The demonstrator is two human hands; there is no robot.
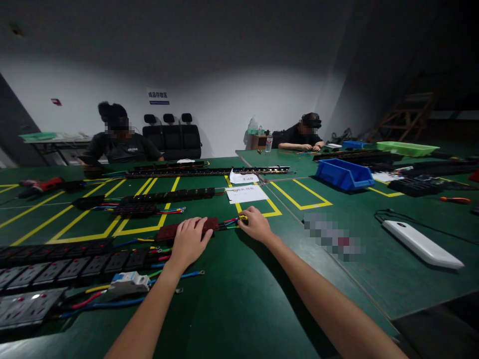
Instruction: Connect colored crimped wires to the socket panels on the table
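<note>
My left hand (190, 242) lies on a dark red socket strip (169, 231) on the green table (239, 299), fingers curled over its right part. My right hand (256, 224) is closed in a pinch on the coloured wires (231, 222) that come out of the strip's right end. Both forearms reach in from the bottom of the view.
Grey and black socket strips (56, 271), a small breaker (129, 280) and loose wires lie at the left. Papers (246, 193), a blue bin (342, 174), a white case (421, 243), a red drill (41, 185) and an orange screwdriver (454, 200) are around. Two other people sit at the far side.
</note>
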